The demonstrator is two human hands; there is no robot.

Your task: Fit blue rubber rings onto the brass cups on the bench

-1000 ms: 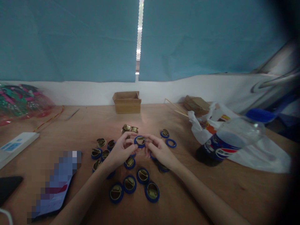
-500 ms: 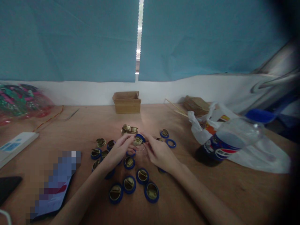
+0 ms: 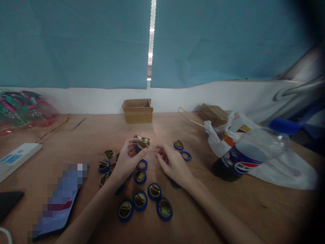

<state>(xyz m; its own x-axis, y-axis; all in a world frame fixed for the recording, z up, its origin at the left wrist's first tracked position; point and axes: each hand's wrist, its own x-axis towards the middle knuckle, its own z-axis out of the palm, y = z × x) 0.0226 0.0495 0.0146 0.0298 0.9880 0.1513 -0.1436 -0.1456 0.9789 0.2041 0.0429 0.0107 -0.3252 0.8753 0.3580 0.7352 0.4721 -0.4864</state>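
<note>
My left hand (image 3: 128, 160) grips a blue-rimmed round piece with a brass insert (image 3: 140, 146), held just above the table. My right hand (image 3: 170, 163) is closed in a pinch on a thin clear ring (image 3: 153, 158) a little to the right of it. Several more blue rings with brass inserts (image 3: 139, 200) lie on the wooden table (image 3: 254, 206) in front of and beside my hands. An empty blue ring (image 3: 142, 165) lies between the hands. A small heap of loose brass pieces (image 3: 145, 139) sits just behind my left hand.
A small cardboard box (image 3: 137, 110) stands at the back. A plastic cola bottle (image 3: 250, 150) lies on a white plastic bag (image 3: 281, 166) at right. A phone (image 3: 61, 200) lies at left, with a white power strip (image 3: 15, 159) and a pink bag (image 3: 22, 108) farther left.
The two hands, together on one blue-rimmed piece a second ago, have drawn apart. The left hand kept the piece and shifted left; the right now pinches a thin clear ring.
</note>
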